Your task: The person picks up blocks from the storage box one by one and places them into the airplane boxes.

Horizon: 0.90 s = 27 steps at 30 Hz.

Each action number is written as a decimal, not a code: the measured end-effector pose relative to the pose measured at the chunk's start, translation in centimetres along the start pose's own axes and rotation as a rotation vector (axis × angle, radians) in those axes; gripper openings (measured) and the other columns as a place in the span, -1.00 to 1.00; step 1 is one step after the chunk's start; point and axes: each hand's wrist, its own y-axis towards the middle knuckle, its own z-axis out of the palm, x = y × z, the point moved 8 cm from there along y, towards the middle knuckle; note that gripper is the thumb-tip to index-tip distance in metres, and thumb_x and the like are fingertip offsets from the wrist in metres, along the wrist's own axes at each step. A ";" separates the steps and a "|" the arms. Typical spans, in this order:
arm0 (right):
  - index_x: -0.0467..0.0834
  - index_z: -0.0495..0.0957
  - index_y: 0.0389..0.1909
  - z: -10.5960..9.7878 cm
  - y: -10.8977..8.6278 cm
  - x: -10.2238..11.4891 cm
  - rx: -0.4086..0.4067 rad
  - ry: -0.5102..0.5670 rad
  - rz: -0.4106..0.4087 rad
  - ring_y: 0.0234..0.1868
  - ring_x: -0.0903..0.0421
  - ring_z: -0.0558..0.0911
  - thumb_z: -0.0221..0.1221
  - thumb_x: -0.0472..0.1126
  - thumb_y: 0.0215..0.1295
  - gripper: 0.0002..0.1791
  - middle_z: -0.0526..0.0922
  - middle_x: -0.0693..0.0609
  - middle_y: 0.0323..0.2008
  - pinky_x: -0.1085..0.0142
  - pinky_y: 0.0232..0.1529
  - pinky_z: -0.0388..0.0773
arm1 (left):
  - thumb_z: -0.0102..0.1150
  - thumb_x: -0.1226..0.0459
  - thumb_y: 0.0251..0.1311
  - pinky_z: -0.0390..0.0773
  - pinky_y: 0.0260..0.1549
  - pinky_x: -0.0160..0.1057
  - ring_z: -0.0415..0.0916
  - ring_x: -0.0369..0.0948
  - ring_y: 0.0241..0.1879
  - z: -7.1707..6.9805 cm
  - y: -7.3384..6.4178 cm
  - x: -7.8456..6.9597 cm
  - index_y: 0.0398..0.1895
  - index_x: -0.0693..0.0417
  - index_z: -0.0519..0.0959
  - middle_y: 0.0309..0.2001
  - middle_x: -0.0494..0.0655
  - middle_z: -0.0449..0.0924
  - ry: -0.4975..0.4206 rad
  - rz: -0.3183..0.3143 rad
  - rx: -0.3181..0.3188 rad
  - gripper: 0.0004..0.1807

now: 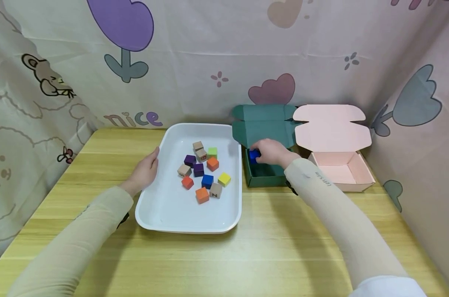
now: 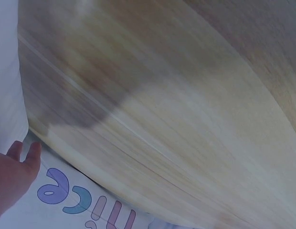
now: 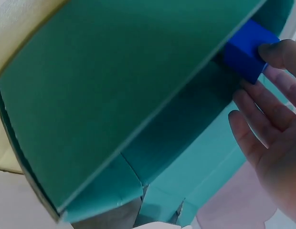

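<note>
In the head view my right hand (image 1: pixel 271 152) reaches into the open green box (image 1: pixel 266 181). Its thumb and fingers pinch a blue cube (image 3: pixel 248 50) at the box's left end, just inside the walls. My left hand (image 1: pixel 144 171) is at the left rim of a white tray (image 1: pixel 165 214), fingers lying along its outer side. On the tray lie several small cubes: an orange cube (image 1: pixel 202 195), another blue cube (image 1: pixel 207 181), a yellow cube (image 1: pixel 224 179), a green cube (image 1: pixel 212 152), purple cubes (image 1: pixel 198 170) and wooden cubes marked with characters (image 1: pixel 215 190).
A pink box (image 1: pixel 343 169) with its lid raised stands right of the green one, partly behind my right sleeve. The green box's lid (image 1: pixel 265 123) leans back upright. A printed cloth (image 1: pixel 194 62) hangs behind the wooden table (image 1: pixel 194 264).
</note>
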 end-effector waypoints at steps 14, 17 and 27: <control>-0.22 0.51 0.11 1.6 0.7 -0.1 -0.002 -0.026 0.013 -0.02 -0.06 0.58 0.15 -0.24 0.23 -0.60 0.59 -0.18 0.05 0.05 0.04 0.60 | -0.55 0.31 0.47 0.00 0.42 0.12 -0.17 0.18 0.43 0.2 0.0 0.1 0.45 0.29 -0.26 0.46 0.26 -0.24 -0.001 -0.027 0.010 -0.45; -0.22 0.51 0.11 2.0 0.8 -0.1 -0.007 -0.033 0.020 -0.02 -0.07 0.58 0.15 -0.24 0.23 -0.60 0.60 -0.18 0.05 0.04 0.01 0.61 | -0.55 0.30 0.47 -0.01 0.42 0.13 -0.18 0.19 0.43 0.2 0.0 0.1 0.45 0.29 -0.27 0.46 0.27 -0.24 0.002 -0.025 0.011 -0.45; -0.21 0.51 0.04 3.2 1.2 0.1 -0.034 -0.116 0.012 -0.07 -0.05 0.63 0.20 -0.21 0.22 -0.63 0.64 -0.15 -0.05 0.08 -0.04 0.64 | -0.53 0.32 0.46 -0.01 0.42 0.12 -0.17 0.18 0.43 0.2 0.0 0.2 0.44 0.30 -0.25 0.46 0.26 -0.23 0.015 -0.025 0.002 -0.45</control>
